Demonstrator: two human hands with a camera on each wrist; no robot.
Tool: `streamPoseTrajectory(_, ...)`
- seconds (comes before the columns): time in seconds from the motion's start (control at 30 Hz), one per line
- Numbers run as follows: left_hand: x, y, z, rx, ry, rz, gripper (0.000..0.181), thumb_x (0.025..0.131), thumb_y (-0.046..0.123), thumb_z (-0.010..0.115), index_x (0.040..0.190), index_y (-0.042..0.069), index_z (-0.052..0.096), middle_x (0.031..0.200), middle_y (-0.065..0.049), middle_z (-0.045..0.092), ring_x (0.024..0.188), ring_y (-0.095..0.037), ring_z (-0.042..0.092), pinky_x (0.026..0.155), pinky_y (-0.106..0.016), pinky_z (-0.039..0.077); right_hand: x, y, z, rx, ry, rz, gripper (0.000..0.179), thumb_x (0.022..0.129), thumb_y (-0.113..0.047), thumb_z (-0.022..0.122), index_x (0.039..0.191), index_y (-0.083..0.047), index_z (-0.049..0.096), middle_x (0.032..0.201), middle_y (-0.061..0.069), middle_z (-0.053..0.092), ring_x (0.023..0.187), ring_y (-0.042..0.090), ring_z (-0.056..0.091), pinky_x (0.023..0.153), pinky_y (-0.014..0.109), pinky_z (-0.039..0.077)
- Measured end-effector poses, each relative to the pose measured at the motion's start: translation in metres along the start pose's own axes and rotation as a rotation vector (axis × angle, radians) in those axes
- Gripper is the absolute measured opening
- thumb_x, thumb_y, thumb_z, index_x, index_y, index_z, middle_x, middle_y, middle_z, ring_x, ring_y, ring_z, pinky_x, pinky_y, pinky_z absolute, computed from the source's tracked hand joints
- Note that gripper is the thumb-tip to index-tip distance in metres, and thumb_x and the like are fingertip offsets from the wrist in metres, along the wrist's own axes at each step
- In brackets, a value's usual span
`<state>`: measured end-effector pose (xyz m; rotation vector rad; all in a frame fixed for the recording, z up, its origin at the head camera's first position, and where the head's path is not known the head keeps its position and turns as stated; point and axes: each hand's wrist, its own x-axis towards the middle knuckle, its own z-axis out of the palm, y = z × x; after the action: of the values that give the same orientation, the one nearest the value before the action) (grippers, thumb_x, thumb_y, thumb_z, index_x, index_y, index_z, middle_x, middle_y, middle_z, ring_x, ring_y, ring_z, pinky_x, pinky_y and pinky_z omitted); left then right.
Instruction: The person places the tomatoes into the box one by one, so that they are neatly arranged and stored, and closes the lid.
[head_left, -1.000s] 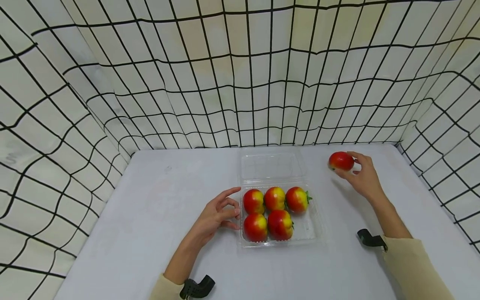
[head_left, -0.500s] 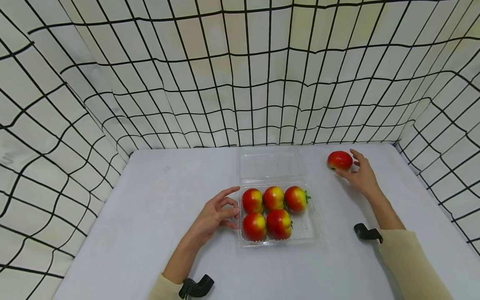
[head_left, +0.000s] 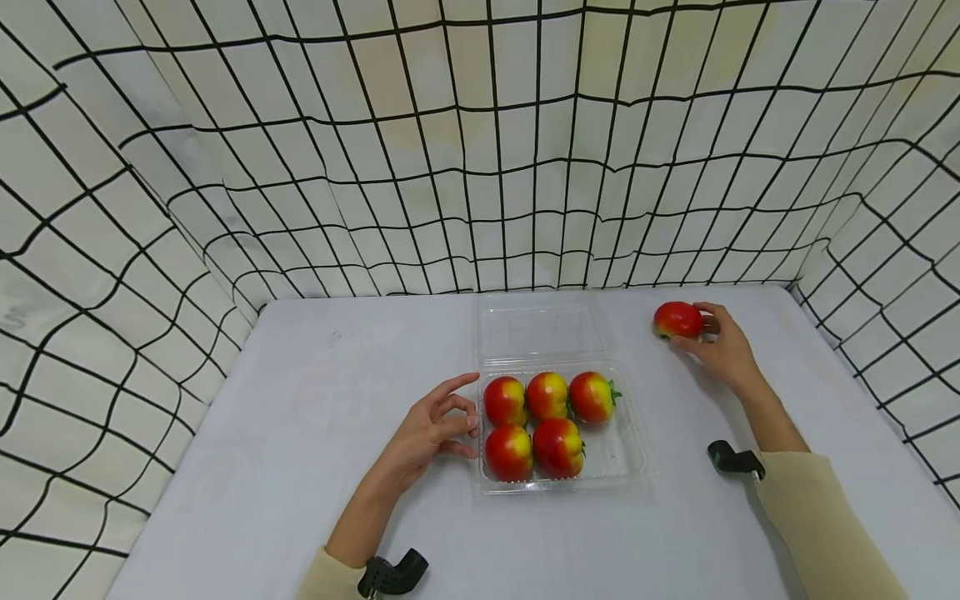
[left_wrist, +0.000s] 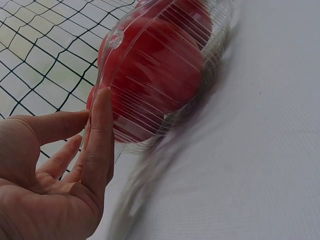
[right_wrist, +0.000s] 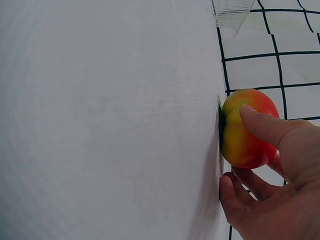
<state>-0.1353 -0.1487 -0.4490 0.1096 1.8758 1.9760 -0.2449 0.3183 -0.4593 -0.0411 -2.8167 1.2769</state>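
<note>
A clear plastic clamshell box (head_left: pixel 611 467) lies open at the middle of the table, holding several red-and-yellow tomatoes (head_left: pixel 549 395) in two rows. My left hand (head_left: pixel 431 433) is at the box's left side. In the left wrist view, the left thumb and fingers (left_wrist: pixel 97 135) pinch the box's rim. Toward the back right, my right hand (head_left: pixel 723 346) grips another tomato (head_left: pixel 677 320) from its right side. In the right wrist view, the thumb lies across this tomato (right_wrist: pixel 250 142), with fingers behind and below it. Its green leafy end faces the white tabletop.
The box's clear lid (head_left: pixel 543 329) lies folded back behind the tray part. A white cloth-like surface covers the table (head_left: pixel 300 417). Black netting (head_left: pixel 525 167) over white walls rises at the back and both sides. The front right pocket of the box shows its bare bottom.
The right hand's fingers have shifted slightly around the single tomato, which has moved a little to the left. The left hand stays at the box's rim.
</note>
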Motion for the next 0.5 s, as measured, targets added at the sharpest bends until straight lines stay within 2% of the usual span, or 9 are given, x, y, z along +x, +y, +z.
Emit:
streamPoseTrajectory(0.27, 0.000, 0.000, 0.000, 0.004, -0.011, 0.003, 0.065, 0.099, 0.010, 0.068, 0.158, 0.021, 0.042, 0.105, -0.002, 0.059, 0.087, -0.016, 0.067, 0.075, -0.038, 0.067, -0.003, -0.002, -0.003, 0.000, -0.017, 0.011, 0.083, 0.096, -0.023, 0.076, 0.157, 0.001, 0.027, 0.154, 0.037, 0.041, 0.139, 0.054, 0.044, 0.113, 0.069, 0.044)
streamPoseTrajectory(0.4, 0.000, 0.000, 0.000, 0.003, -0.010, 0.005, 0.064, 0.100, 0.010, 0.067, 0.158, 0.022, 0.042, 0.105, -0.002, 0.059, 0.086, -0.016, 0.067, 0.075, -0.038, 0.067, -0.006, -0.007, -0.006, 0.037, -0.024, 0.003, 0.084, 0.096, -0.023, 0.076, 0.157, 0.000, 0.024, 0.154, 0.038, 0.040, 0.139, 0.055, 0.044, 0.111, 0.071, 0.045)
streamPoseTrajectory(0.47, 0.000, 0.000, 0.000, 0.002, -0.009, 0.006, 0.064, 0.100, 0.010, 0.067, 0.158, 0.022, 0.043, 0.105, -0.002, 0.059, 0.086, -0.016, 0.067, 0.075, -0.039, 0.067, -0.009, -0.010, -0.006, 0.052, -0.024, -0.006, 0.084, 0.095, -0.023, 0.076, 0.156, 0.000, 0.023, 0.154, 0.038, 0.041, 0.137, 0.055, 0.046, 0.109, 0.067, 0.049)
streamPoseTrajectory(0.5, 0.000, 0.000, 0.000, 0.003, -0.009, 0.006, 0.064, 0.100, 0.010, 0.067, 0.158, 0.022, 0.043, 0.105, -0.002, 0.059, 0.086, -0.016, 0.067, 0.075, -0.039, 0.067, -0.010, -0.011, -0.006, 0.058, -0.024, -0.013, 0.083, 0.095, -0.022, 0.076, 0.156, 0.000, 0.024, 0.153, 0.038, 0.041, 0.135, 0.054, 0.048, 0.107, 0.059, 0.055)
